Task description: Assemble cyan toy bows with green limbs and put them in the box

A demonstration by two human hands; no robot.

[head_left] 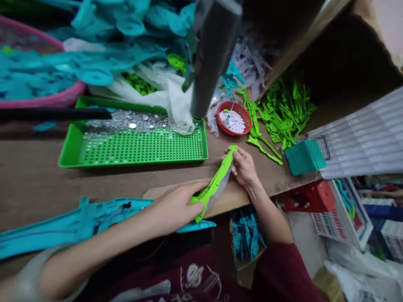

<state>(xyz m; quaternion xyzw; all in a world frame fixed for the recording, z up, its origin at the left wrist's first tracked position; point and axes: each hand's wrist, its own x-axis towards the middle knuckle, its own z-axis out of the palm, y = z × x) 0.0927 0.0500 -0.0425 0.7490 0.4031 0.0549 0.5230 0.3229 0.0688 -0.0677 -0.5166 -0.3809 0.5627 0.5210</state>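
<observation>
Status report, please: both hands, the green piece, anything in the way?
Left hand on green piece, near end; right hand, far end. Green piece slanted. Blue part under left forearm, possibly obstructing.

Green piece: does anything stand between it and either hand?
Nothing visible does. The left hand grips the lower end of the green piece directly, and the right hand holds its upper end. A pale strip runs along its right side, without separating either hand from it.
</observation>
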